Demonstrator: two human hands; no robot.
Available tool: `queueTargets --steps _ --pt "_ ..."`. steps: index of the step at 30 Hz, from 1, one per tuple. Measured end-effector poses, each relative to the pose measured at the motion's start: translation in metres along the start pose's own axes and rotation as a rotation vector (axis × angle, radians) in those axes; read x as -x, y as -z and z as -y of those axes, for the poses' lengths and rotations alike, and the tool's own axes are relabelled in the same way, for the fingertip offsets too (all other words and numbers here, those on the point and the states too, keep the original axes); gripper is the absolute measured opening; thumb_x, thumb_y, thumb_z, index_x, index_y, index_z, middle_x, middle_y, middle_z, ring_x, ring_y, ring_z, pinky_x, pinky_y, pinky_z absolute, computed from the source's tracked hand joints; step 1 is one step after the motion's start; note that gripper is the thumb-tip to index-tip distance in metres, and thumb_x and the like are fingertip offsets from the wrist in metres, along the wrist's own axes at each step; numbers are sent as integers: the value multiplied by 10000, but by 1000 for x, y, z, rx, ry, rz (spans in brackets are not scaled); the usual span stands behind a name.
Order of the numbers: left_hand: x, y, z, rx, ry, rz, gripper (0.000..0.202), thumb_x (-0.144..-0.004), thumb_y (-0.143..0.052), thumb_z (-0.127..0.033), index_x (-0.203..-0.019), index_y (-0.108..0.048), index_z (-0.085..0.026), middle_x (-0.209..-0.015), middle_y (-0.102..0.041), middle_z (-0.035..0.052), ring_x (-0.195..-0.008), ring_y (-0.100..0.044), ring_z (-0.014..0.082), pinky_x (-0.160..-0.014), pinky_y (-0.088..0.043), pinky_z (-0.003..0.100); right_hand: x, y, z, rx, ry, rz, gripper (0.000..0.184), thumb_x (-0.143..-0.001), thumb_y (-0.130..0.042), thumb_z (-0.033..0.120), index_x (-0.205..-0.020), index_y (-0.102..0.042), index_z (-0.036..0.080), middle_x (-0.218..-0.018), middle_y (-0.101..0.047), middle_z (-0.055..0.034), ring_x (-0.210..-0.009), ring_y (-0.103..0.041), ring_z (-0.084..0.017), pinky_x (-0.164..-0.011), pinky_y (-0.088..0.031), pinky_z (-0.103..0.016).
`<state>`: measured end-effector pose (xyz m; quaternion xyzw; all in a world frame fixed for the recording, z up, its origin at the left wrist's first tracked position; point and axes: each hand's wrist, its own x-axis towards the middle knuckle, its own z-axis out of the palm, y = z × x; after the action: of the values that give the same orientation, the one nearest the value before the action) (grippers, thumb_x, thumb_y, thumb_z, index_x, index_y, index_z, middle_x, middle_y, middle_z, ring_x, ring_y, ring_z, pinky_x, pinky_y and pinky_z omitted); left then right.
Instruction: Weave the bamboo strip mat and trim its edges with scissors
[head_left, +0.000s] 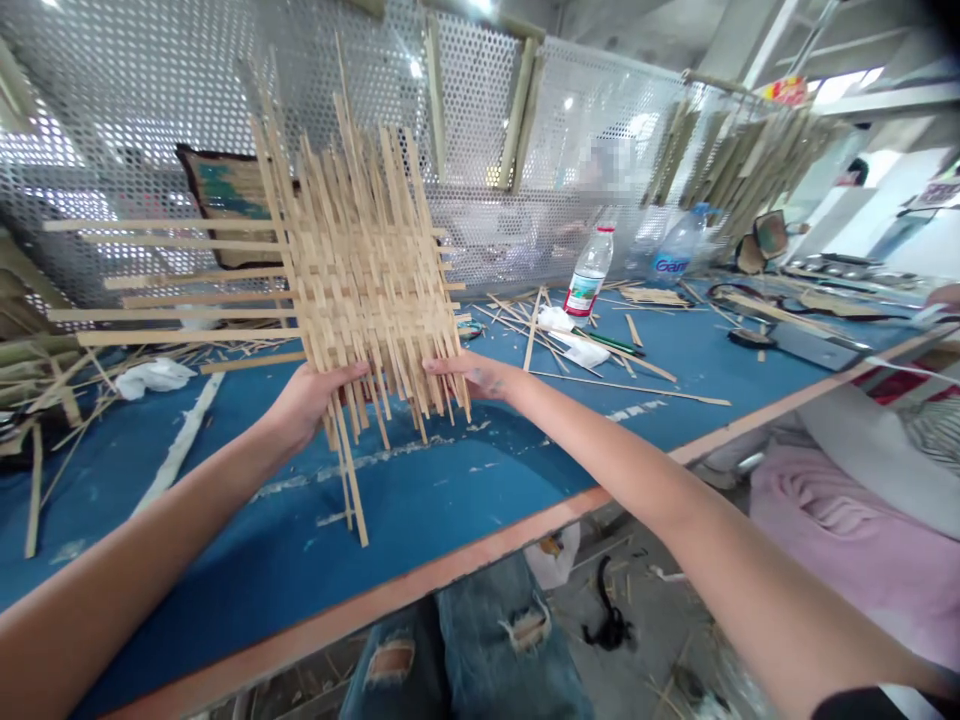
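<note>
L hand (311,402) & R hand (471,372) spread, thumbs n fingers clamping either side of woven bamboo strip mat (367,270), held up over blue desk (390,500), plastic water bottle (589,272) beyond R hand

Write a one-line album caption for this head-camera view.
A left hand and right hand lift a half-woven bamboo-strip mat above a blue workbench.

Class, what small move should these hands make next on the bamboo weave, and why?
Probably slide the long horizontal strips rightward through the bamboo weave, because they jut far past its left side while barely passing its right edge. The left hand and right hand hold it raised.
</note>
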<state>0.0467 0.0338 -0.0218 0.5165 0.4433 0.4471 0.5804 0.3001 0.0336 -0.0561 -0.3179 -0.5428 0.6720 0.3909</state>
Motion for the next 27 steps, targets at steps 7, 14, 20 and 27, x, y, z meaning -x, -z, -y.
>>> queueTargets --steps 7,14,20,27 --pt "7 -3 -14 69 93 0 128 -888 -674 -198 -806 -748 -133 -735 -767 87 -541 -711 195 -495 -618 263 -5 -1 -3 89 89 -114 470 -693 -903 429 -1053 -695 211 -1095 -780 -78 -1004 -729 -277 -945 -612 -484" --pt "7 -3 -18 146 137 39 114 -909 -645 -150 -890 -751 -110 -784 -780 95 -599 -739 198 -561 -648 289 -3 -11 -1 117 139 -65 579 -708 -886 465 -1189 -684 213 -1291 -732 -102 -1212 -670 -309 -1075 -538 -536" --pt "5 -5 -13 167 108 20 98 -901 -669 -162 -886 -747 -104 -744 -761 70 -578 -723 181 -536 -633 279 -4 -9 -1 154 203 -63 614 -691 -905 489 -1202 -694 222 -1349 -710 -87 -1278 -643 -297 -1165 -462 -520" --pt "5 -2 -12 136 70 54 136 -900 -670 -156 -965 -772 -96 -881 -804 117 -696 -773 230 -640 -677 339 -3 -9 -1 185 225 -93 585 -690 -901 483 -1172 -704 216 -1351 -711 -88 -1321 -617 -299 -1180 -445 -512"
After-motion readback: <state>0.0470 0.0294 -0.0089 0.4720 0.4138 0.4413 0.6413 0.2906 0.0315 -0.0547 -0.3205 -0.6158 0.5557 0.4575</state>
